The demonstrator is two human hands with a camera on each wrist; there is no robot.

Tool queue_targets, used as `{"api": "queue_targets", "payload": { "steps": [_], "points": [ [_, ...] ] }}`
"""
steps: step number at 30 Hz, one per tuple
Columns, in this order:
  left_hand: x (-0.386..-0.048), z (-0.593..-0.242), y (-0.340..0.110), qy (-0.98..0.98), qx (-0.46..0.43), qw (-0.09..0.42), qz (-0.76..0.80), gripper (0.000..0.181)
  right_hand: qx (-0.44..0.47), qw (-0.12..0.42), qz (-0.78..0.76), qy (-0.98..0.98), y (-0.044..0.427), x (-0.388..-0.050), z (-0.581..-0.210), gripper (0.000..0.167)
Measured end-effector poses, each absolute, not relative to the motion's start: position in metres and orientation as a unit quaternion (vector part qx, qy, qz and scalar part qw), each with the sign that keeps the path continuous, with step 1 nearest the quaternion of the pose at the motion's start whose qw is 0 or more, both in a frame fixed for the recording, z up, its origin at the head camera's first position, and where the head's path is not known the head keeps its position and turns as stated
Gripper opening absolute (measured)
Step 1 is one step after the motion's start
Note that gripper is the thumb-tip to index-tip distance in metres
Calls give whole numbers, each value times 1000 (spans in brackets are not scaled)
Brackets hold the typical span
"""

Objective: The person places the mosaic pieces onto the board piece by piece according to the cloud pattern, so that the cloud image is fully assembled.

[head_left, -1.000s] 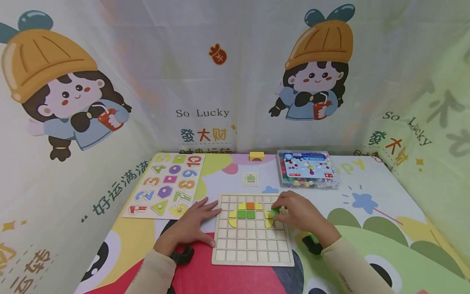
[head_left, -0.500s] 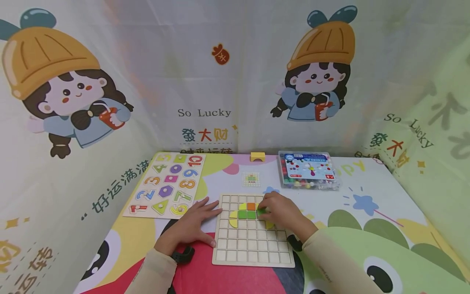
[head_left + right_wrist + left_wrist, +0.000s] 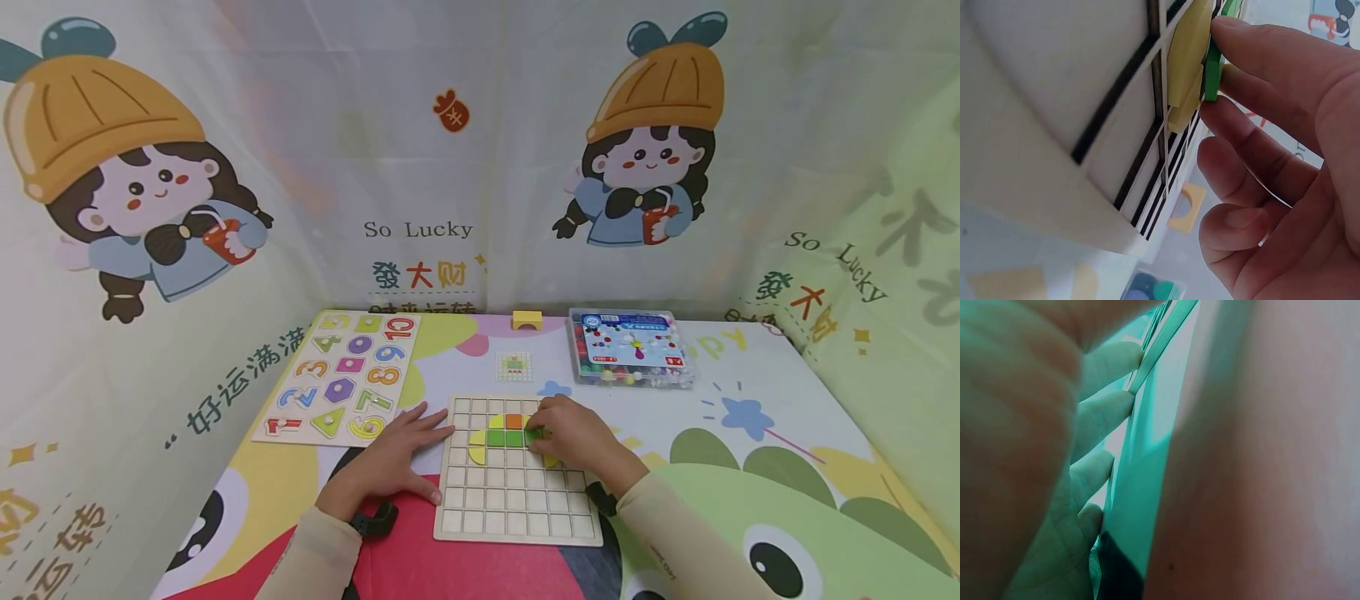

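The right hand pinches a green tile at the grid board, one o'clock from its centre and three o'clock from the left hand. That one, fingers spread, touches the nine-o'clock edge. Wooden cells run toward six o'clock (a number puzzle lies at the left hand's ten); printed tabletop stretches open toward four.

The number board by the tabletop's left edge bears the numerals 1 to 10. "So Lucky" with "發大财" beneath stands on the back cloth beyond the far edge and again on the right cloth, while the left cloth carries "好运满满". The clear box near the far edge has a label whose print is too small to read.
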State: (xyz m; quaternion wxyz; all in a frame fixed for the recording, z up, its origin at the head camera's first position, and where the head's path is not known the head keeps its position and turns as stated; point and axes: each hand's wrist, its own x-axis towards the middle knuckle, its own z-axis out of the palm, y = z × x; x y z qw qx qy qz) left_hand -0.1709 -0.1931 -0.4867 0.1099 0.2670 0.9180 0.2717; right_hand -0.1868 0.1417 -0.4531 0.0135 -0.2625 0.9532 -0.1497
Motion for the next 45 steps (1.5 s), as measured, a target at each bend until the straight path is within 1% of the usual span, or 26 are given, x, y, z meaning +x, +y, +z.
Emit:
{"api": "queue_targets", "payload": {
  "steps": [16, 21, 25, 29, 35, 39, 45],
  "points": [
    [-171, -488, -193, 918, 265, 112, 271, 103, -246, 35, -158, 956, 140, -185, -452, 24],
    [-171, -488, -192, 918, 268, 114, 271, 103, -219, 46, -179, 958, 149, -181, -446, 25],
    [-171, -487, -192, 917, 269, 114, 271, 103, -207, 34, -196, 958, 167, -174, -438, 25],
    [-171, -487, -193, 917, 270, 111, 272, 103, -213, 16, -203, 956, 191, -166, -429, 26],
    [-171, -487, -195, 916, 269, 110, 275, 104, -221, -36, -227, 948, 234, -150, -425, 24],
    [-170, -488, -195, 917, 266, 111, 276, 104, -198, -55, -232, 951, 265, -136, -424, 24],
    [-170, -487, -194, 917, 266, 114, 275, 104, -152, -60, -230, 959, 303, -115, -427, 28]
  ]
}}
